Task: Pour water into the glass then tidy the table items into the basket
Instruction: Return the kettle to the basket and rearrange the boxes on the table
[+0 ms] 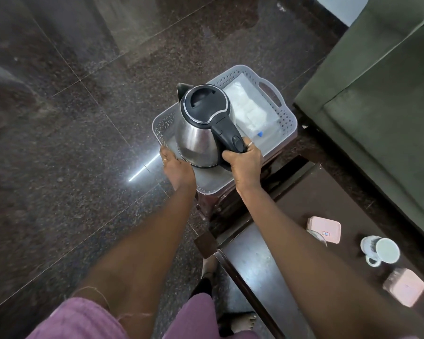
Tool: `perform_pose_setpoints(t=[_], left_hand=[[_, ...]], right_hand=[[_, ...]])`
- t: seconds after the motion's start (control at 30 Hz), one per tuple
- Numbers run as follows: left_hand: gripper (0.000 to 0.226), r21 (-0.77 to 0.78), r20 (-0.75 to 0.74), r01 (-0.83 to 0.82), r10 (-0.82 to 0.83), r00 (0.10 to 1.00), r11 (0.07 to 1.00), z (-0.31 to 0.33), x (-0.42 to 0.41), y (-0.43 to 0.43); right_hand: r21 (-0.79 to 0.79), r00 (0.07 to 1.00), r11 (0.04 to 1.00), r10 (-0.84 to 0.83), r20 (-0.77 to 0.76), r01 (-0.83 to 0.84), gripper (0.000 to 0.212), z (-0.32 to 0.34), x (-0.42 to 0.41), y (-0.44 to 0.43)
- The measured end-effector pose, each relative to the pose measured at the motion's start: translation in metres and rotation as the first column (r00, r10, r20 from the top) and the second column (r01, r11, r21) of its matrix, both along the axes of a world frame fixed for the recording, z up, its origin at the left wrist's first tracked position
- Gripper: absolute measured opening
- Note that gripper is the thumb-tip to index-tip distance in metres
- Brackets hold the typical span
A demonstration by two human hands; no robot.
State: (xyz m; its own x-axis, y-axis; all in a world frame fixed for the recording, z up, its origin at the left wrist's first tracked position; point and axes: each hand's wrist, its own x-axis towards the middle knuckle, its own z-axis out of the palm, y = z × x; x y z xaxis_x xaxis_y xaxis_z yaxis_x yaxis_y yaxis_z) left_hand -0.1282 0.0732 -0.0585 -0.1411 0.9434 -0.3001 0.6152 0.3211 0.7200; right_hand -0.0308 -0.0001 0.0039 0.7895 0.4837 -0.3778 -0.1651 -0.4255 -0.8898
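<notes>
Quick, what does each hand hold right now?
Left hand: gripping the basket rim.
Right hand: closed on the kettle handle.

Home living room: green sofa (382, 99), dark wooden table (291, 216), polished granite floor (83, 118), mug (381, 250), kettle (203, 126).

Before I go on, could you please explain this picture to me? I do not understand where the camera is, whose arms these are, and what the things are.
The camera sits on a person's head and looks down, so the arms are the person's own. The right hand grips the handle of a steel kettle, which is in or just above a grey basket. The left hand touches the basket's edge beside the kettle. A clear bag already lies in the basket. On the dark table remain a white mug and two pink boxes.
</notes>
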Motion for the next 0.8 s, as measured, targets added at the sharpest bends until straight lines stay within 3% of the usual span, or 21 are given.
perform_pose_setpoints(t=[0.13, 0.27, 0.4, 0.5, 0.6, 0.67, 0.8], left_hand=[[0.057, -0.036, -0.014, 0.02, -0.021, 1.0, 0.999, 0.001, 0.001, -0.001], [0.041, -0.095, -0.006, -0.126, 0.126, 0.992, 0.988, 0.003, 0.002, -0.015], [0.041, -0.065, 0.076, -0.151, 0.156, 0.985, 0.986, -0.005, 0.006, -0.067], [0.042, -0.1, 0.103, -0.165, 0.175, 0.979, 0.981, -0.016, 0.012, -0.108], [0.05, -0.154, 0.133, -0.178, 0.198, 0.971, 0.972, -0.025, 0.029, -0.145], [0.051, -0.168, 0.162, -0.154, 0.181, 0.97, 0.974, -0.029, 0.042, -0.167], [0.045, -0.195, 0.184, 0.071, -0.034, 0.982, 0.978, -0.041, 0.069, -0.203]], right_hand=[[-0.05, 0.999, 0.998, 0.042, 0.029, -0.04, 0.025, 0.002, 0.005, -0.004], [-0.099, 0.973, 0.974, 0.211, 0.097, -0.202, 0.021, 0.009, 0.007, -0.012], [-0.029, 0.967, 0.975, 0.223, 0.126, -0.221, 0.04, 0.005, 0.01, -0.051], [-0.189, 0.931, 0.967, 0.222, 0.289, -0.172, 0.049, -0.015, 0.014, -0.109], [-0.52, 0.88, 0.853, 0.287, 0.379, -0.055, 0.059, -0.042, 0.025, -0.173], [-0.71, 0.889, 0.704, 0.337, 0.311, -0.018, 0.07, -0.057, 0.027, -0.206], [-0.857, 0.935, 0.512, 0.329, 0.135, -0.057, 0.092, -0.077, 0.026, -0.247]])
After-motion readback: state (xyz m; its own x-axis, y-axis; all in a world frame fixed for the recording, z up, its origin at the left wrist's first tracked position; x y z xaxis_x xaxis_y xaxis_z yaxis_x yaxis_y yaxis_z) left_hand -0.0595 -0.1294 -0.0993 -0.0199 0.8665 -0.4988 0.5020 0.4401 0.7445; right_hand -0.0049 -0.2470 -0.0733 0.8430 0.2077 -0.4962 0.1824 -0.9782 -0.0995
